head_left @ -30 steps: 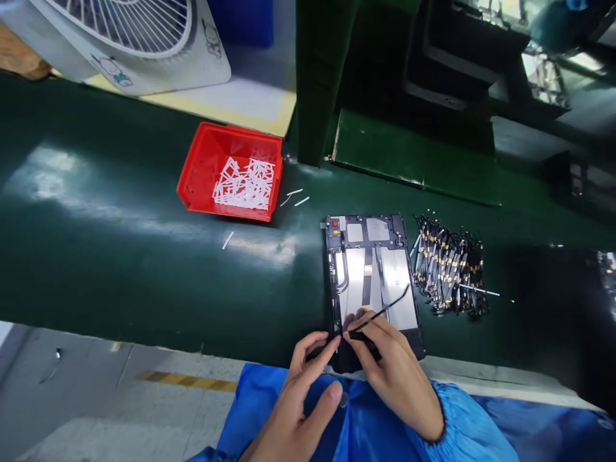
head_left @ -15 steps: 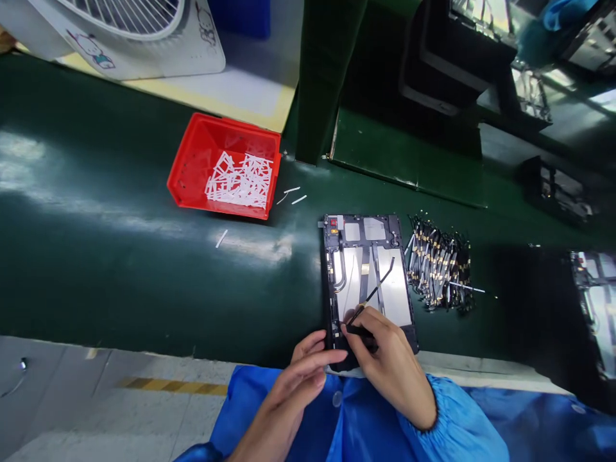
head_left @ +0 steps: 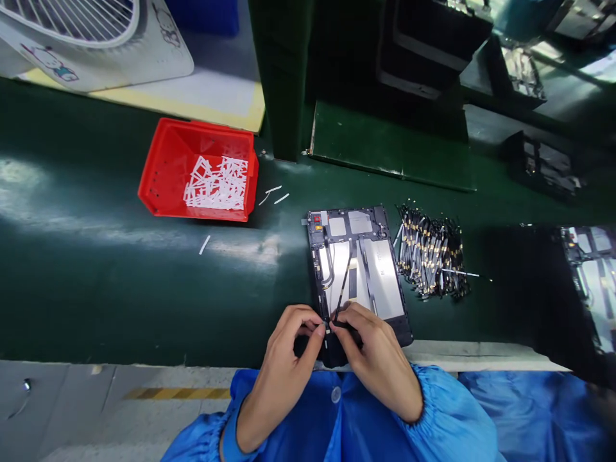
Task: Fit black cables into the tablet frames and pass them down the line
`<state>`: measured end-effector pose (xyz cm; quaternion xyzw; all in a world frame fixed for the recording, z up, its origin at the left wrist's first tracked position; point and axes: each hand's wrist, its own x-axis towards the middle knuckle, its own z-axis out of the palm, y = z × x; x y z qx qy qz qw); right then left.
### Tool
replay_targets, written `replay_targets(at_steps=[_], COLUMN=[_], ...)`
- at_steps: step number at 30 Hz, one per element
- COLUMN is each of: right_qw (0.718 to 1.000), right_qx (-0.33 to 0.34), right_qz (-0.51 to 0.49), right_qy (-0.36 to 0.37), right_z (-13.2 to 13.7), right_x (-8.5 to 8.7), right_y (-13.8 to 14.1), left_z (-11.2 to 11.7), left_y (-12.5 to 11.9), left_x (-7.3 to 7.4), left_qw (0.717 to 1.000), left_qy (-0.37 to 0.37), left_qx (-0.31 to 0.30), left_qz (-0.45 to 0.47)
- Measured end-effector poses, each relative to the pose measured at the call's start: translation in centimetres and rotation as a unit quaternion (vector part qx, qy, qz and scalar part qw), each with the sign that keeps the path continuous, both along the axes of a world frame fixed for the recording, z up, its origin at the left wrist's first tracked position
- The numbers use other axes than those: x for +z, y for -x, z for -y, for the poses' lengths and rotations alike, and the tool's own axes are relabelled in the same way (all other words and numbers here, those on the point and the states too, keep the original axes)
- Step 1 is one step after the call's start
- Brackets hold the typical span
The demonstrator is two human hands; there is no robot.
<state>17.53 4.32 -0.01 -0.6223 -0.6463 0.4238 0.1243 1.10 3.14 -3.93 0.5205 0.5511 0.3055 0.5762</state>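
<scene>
L hand [head_left: 289,353], R hand [head_left: 375,353] pinch cable [head_left: 343,282] on tablet [head_left: 385,273].

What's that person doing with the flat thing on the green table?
A person in blue sleeves works on an opened tablet on the green belt. The right hand pinches the near end of a thin black cable lying across its insides; the left hand touches the tablet's near edge beside it. A pile of cables lies to its right, a red bin with white strips farther left.
</scene>
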Motion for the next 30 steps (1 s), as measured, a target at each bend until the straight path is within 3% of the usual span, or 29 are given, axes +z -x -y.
replay_targets(at_steps=[9, 14, 20, 23, 26, 30], right_qw=[1.0, 1.0, 0.99, 0.996, 0.998, 0.995], right_qx=[-0.008, 0.015, 0.072, 0.077, 0.028, 0.006], right_qz=[-0.002, -0.011, -0.113, -0.053, 0.032, -0.02], right_qy=[0.005, 0.013, 0.047, 0.015, -0.046, -0.098], right_z=[0.2, -0.2, -0.9, -0.2, 0.9, 1.4], right_x=[0.0, 0.3, 1.6, 0.9, -0.6, -1.5], right_y=[0.1, -0.6, -1.1, -0.3, 0.2, 0.2], left_z=[-0.3, -0.6, -0.3, 0.8, 2.1, 3.1], left_y=[-0.1, 0.0, 0.8, 1.9, 2.7, 2.9], left_x=[-0.2, -0.4, 0.1, 0.8, 1.3, 1.3], left_qw=[0.999, 1.0, 0.999, 0.995, 0.989, 0.985], left_qy=[-0.006, 0.007, 0.041, 0.072, 0.073, 0.07], left_qx=[-0.009, -0.021, -0.023, -0.063, -0.117, -0.137], left_qz=[-0.041, -0.005, -0.003, -0.034, -0.054, -0.072])
